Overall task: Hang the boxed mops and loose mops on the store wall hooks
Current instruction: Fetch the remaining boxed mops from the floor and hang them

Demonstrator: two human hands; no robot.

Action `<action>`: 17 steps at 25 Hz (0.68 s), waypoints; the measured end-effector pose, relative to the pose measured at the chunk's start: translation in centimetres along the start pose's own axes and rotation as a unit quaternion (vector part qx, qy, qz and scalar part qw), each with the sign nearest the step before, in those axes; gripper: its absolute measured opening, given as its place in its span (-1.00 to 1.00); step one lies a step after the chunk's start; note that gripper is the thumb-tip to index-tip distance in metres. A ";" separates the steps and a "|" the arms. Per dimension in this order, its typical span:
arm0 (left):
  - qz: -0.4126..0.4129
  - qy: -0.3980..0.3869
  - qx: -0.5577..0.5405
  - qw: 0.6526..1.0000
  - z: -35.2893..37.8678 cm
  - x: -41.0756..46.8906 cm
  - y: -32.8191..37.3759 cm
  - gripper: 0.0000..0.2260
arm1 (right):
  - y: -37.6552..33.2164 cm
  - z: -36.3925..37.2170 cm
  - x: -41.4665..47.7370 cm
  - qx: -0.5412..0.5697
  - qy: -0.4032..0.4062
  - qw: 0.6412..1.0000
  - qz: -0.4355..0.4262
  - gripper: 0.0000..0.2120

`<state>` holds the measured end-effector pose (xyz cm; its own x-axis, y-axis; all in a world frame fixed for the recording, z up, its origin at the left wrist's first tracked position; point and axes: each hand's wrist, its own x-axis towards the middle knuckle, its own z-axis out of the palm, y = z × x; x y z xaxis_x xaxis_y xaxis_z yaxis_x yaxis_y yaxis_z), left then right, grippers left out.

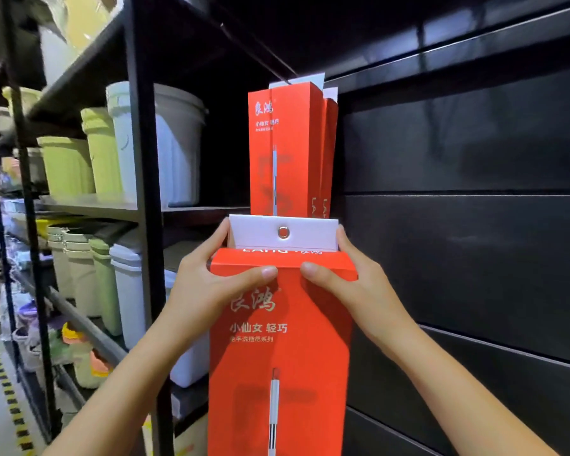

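I hold a tall red mop box [278, 350] upright in front of me. My left hand [208, 284] grips its top left corner, thumb across the front. My right hand [352, 278] grips the top right corner the same way. A white hang tab [310, 235] with a metal eyelet [283, 232] stands up from the box top. Higher up, two more red mop boxes [287, 149] hang one behind the other from a hook [277, 75] on the black slat wall [468, 192].
A black metal shelf rack [145, 192] stands to the left, stacked with green, white and grey plastic buckets [119, 143]. Yellow-black floor tape [4, 380] runs along the aisle at the lower left. The slat wall to the right of the boxes is bare.
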<state>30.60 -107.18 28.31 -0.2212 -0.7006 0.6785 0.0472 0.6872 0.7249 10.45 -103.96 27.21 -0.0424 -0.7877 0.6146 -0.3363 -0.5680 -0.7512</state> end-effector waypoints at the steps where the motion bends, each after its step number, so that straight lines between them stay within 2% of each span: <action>1: 0.007 0.007 -0.001 1.000 0.0 1.2 -0.1 -0.57 | 0.2 -0.4 1.5 0.001 -0.009 1.000 -0.005 -0.37; 7: 0.051 0.028 0.008 0.998 0.3 9.7 1.7 -0.66 | -1.8 -3.4 11.1 -0.009 -0.050 0.997 -0.065 -0.49; 10: 0.084 0.033 0.016 0.996 -0.3 13.5 2.5 -0.65 | -3.3 -4.3 15.0 -0.004 -0.050 0.994 -0.097 -0.66; 12: 0.113 0.032 0.022 0.993 -1.1 15.3 2.8 -0.65 | -3.9 -4.5 16.8 0.002 -0.049 0.992 -0.120 -0.65; 13: 0.127 0.030 0.024 0.991 -1.6 16.4 2.8 -0.61 | -4.0 -4.4 17.9 -0.001 -0.047 0.989 -0.139 -0.53; 16: 0.150 0.028 0.029 0.988 -3.5 18.9 2.9 -0.50 | -5.0 -3.3 20.9 -0.036 -0.021 0.984 -0.171 0.07; 17: 0.157 0.030 0.029 0.987 -4.3 19.7 2.8 -0.49 | -5.6 -2.9 21.7 -0.050 -0.009 0.983 -0.177 0.16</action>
<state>30.53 -119.89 44.25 -0.1461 -0.4610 0.8753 0.0468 0.8806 0.4716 8.71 -117.17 45.44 0.1101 -0.5503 0.8277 -0.4172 -0.7814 -0.4641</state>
